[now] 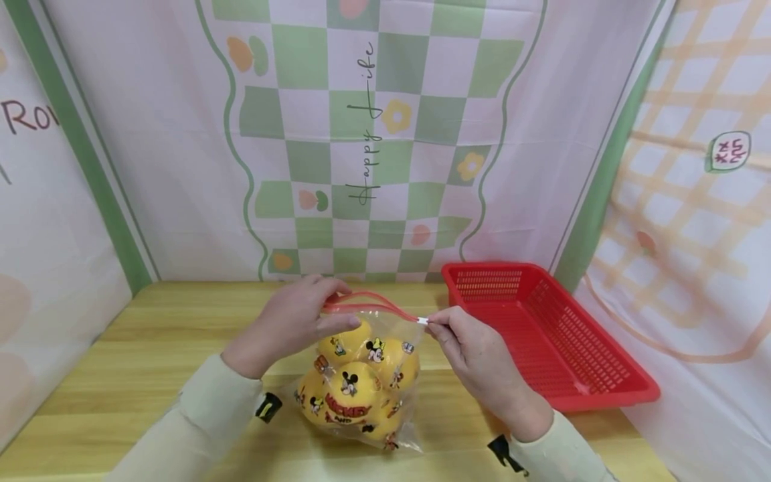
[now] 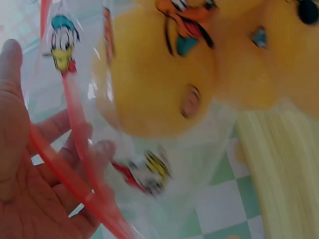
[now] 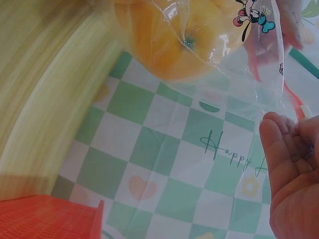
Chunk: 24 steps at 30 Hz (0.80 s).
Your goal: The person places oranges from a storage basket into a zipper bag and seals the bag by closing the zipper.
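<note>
A clear plastic zip bag printed with cartoon characters (image 1: 361, 375) is standing near the front middle of the pale wooden tabletop (image 1: 150, 348), and it is holding several round yellow lemon-like fruits (image 1: 352, 385) piled on one another, so its lower part is bulging while its top is being held up off the wood. The bag's red zip strip (image 1: 367, 301) is running between the two hands, and it appears partly parted toward the left end, probably because it is being stretched taut for sealing. The left hand (image 1: 289, 325) is gripping the left end of the strip, its fingers (image 2: 75, 134) curled round the red band as the left wrist view is showing, which is steadying the mouth of the bag. The right hand (image 1: 476, 355) is pinching the small white slider tab (image 1: 423, 320) at the right end between thumb and fingertips. A red perforated plastic basket (image 1: 602, 375) is sitting just to the right of the bag, apart from it, within easy reach of the right hand. A green-and-white checked cloth backdrop (image 1: 373, 134) is hanging behind the tabletop
</note>
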{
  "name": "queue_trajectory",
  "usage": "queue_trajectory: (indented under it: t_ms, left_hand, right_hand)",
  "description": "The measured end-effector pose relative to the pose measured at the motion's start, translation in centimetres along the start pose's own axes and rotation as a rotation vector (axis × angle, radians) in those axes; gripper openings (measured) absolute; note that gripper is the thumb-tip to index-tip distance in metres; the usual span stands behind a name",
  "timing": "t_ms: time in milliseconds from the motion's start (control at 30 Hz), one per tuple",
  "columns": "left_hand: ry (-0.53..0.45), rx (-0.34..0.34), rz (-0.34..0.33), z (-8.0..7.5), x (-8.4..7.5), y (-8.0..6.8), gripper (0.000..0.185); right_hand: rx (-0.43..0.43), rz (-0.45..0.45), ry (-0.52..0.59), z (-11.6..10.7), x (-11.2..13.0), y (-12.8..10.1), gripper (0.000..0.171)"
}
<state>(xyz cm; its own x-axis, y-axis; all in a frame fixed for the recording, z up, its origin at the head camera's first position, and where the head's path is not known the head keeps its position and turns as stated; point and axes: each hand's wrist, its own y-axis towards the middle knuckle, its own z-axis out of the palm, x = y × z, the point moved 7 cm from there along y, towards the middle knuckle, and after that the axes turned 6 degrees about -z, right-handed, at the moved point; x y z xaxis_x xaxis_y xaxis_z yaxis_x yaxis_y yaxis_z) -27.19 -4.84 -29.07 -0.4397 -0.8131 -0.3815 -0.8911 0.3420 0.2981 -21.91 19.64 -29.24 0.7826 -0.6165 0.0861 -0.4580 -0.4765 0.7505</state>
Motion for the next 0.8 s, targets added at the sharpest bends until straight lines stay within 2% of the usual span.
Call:
queue_trajectory:
  t_ms: [167, 333, 400, 467, 600, 800]
  left_hand:
    - [0.02, 0.033, 0.042, 0.4, -1.8, 1.0, 0.066]
    - [0.034, 0.075, 0.08, 0.9, -3.4, 2.0, 0.062]
    - [0.056, 0.083, 0.107, 1.1, -4.2, 2.2, 0.061]
    - [0.081, 0.075, 0.151, 1.2, -5.1, 2.2, 0.059]
    - [0.119, 0.015, 0.256, 1.1, -6.7, 2.0, 0.054]
    - [0.104, -0.066, 0.385, 1.0, -8.5, 1.5, 0.047]
  right_hand:
    - [-0.008, -0.025, -0.003, -0.1, 0.2, 0.0, 0.024]
    - [-0.007, -0.037, 0.014, -0.1, 0.2, 0.0, 0.011]
    - [-0.003, -0.038, 0.02, -0.1, 0.2, -0.1, 0.017]
    - [-0.003, -0.04, 0.021, -0.1, 0.1, -0.1, 0.02]
    - [-0.022, -0.066, 0.021, -0.2, 0.2, 0.0, 0.024]
    - [-0.038, -0.09, 0.023, -0.3, 0.4, 0.1, 0.032]
